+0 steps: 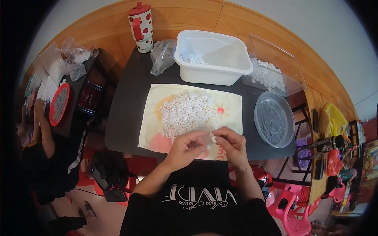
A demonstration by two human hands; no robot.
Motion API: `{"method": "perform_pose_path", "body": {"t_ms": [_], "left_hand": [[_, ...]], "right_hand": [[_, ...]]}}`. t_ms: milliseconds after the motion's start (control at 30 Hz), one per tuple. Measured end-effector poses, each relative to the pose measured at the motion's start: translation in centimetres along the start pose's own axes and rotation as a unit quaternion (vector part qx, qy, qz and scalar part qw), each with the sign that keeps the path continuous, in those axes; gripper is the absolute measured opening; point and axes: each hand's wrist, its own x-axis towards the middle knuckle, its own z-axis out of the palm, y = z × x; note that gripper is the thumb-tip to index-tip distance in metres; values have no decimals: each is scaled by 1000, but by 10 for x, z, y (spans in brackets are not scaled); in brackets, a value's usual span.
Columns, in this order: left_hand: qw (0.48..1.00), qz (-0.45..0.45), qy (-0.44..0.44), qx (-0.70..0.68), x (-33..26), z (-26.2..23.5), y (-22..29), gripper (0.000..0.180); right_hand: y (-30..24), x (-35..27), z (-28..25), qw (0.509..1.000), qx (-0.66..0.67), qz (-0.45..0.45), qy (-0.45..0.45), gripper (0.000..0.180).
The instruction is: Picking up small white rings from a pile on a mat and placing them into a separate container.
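A heap of small white oval plastic pieces with holes (187, 112) lies on a cream cloth (233, 122). Over the cloth's near edge, my left hand (184, 148) is closed in a pinch, with one white piece (208, 146) at its fingertips. Close beside it, my right hand (232, 146) has thumb and fingers together on another small white piece (214, 139). The fingertips of both hands almost meet, and the pieces are too small to show whether they touch.
Behind the cloth stands a white tub (214, 74) with white pieces inside. A clear box (271, 76) and a round clear dish of small grey parts (274, 120) are at right. A spotted tumbler (141, 31) and plastic bag (163, 57) stand far left. Another person's hands (39, 108) are beside a red tray (60, 104).
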Motion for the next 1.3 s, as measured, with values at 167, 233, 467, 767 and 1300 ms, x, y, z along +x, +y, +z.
{"method": "perform_pose_path", "body": {"t_ms": [167,233,467,767,1300], "left_hand": [[999,-5,-32,10,1,0,2,44],[999,-8,-32,14,0,-1,3,44],[999,-4,-34,35,0,1,2,44],[1000,-2,-14,6,-2,3,1,41],[1000,15,10,16,-2,4,-6,32]], "right_hand": [[8,1,-2,999,-25,-30,-13,16],[10,1,-4,997,-53,-51,-19,16],[1,6,-4,977,-174,-94,-75,13],[-14,10,-2,950,-262,-120,-122,13],[-3,3,-3,982,-163,-67,-69,14]]}}
